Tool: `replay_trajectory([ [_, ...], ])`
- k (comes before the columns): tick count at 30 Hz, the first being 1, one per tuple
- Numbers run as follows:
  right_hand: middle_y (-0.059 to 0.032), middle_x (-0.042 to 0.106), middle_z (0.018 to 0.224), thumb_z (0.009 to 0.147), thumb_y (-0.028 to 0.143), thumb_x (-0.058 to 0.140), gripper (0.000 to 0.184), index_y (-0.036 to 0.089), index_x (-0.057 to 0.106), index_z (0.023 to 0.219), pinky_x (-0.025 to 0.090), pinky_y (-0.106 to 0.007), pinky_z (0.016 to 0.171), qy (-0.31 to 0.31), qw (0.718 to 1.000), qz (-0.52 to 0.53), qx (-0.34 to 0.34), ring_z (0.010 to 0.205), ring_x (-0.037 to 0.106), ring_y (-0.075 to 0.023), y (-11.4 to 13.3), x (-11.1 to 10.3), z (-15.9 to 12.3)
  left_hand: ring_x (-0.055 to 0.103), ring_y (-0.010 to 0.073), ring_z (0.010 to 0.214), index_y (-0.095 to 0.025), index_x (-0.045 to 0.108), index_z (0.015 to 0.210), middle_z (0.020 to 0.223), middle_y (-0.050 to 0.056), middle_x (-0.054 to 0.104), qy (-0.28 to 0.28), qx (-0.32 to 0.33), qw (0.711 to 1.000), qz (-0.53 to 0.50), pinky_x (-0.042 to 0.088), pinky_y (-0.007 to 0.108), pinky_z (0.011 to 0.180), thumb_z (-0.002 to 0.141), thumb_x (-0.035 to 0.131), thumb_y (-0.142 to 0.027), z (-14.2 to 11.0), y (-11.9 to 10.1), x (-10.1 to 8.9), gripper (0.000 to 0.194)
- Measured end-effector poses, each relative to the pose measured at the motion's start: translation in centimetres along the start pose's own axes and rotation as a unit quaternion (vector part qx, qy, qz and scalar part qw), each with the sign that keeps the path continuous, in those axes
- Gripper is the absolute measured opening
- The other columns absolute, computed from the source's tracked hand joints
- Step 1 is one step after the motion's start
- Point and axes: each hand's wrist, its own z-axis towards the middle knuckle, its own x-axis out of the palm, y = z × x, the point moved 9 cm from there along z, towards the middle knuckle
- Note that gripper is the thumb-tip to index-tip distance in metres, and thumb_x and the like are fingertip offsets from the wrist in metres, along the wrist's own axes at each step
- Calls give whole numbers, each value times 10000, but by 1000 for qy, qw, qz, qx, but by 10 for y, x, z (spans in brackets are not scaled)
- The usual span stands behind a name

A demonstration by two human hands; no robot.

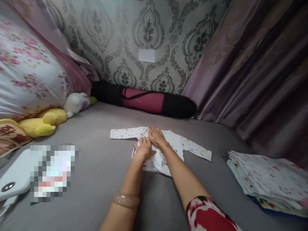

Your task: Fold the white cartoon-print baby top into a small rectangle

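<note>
A small white long-sleeved baby top [176,144] with a fine print lies spread on the grey bed sheet [96,166], sleeves out to both sides. My left hand [143,149] lies flat on the garment's left front, fingers stretched forward. My right hand [156,136] rests palm down near the neckline, fingers extended and close together. Both hands press on the cloth and hold nothing. A pale bangle [126,199] circles my left wrist.
A stack of folded printed cloths [269,178] sits at the right. A black and pink roll bag [149,100] lies along the patterned wall. Yellow and white plush toys [53,118] and a floral pillow [26,70] are at the left, a white device [14,179] nearer.
</note>
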Motion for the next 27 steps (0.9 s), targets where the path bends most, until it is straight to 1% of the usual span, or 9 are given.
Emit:
replay_trajectory([
  [4,-78,248,1589,1010,366,191,555,151,316,1506,74,-406,1193,-4,998,66,-5,1474,157,-179,-3,-8,-2,77,326,1489,-207,358,1438,1607,183,131,-15,-4,1000,-5,138,655,1120,834,614,-351,-3,2,-6,672],
  [6,-92,227,1595,1005,365,196,566,133,294,1512,107,-376,1191,-19,995,97,6,1474,158,-169,-7,-18,-13,145,325,1478,-210,416,1392,1585,183,222,-30,11,999,-18,150,649,1120,840,614,-326,-6,1,-13,597],
  [9,-120,186,1603,993,356,224,588,101,253,1522,83,-377,1194,-48,996,78,18,1481,122,-184,-13,-29,-47,319,300,1415,-210,468,1340,1488,172,414,-78,52,995,-41,158,630,1127,878,566,-287,-11,-3,-26,478],
  [12,-146,147,1606,988,391,226,626,67,235,1523,64,-397,1196,-38,998,43,27,1487,84,-208,-21,-21,-86,364,271,1391,-228,485,1333,1475,143,442,-116,106,986,-51,162,569,1154,879,561,-252,-14,-12,-32,460],
  [14,-159,119,1607,985,412,213,656,35,217,1522,55,-411,1196,-23,998,25,48,1488,66,-226,-30,-13,-106,301,267,1430,-244,483,1344,1517,120,394,-90,143,985,-43,146,540,1170,851,597,-248,-14,-22,-25,506],
  [16,-163,96,1608,985,433,185,683,13,190,1524,43,-420,1195,-7,997,12,71,1489,52,-240,-39,-6,-117,224,276,1463,-262,462,1368,1554,102,338,-30,157,987,-26,128,552,1172,810,642,-255,-15,-28,-13,586],
  [18,-155,84,1611,984,463,158,706,11,175,1527,30,-417,1195,2,996,0,85,1489,41,-241,-45,-3,-119,164,284,1480,-273,417,1407,1582,96,278,25,150,988,-8,124,568,1168,770,678,-277,-17,-29,-2,688],
  [20,-146,86,1612,981,481,143,720,13,179,1527,15,-413,1195,2,996,-14,93,1490,32,-235,-50,-4,-114,133,278,1486,-273,371,1441,1597,98,234,52,138,989,5,120,556,1174,738,705,-302,-19,-29,1,779],
  [27,-142,118,1609,981,471,139,711,17,176,1528,32,-415,1188,-23,989,-58,137,1486,75,-236,-78,-19,-76,114,276,1488,-271,345,1465,1605,95,192,60,134,989,23,107,528,1189,679,738,-344,-19,-25,0,882],
])
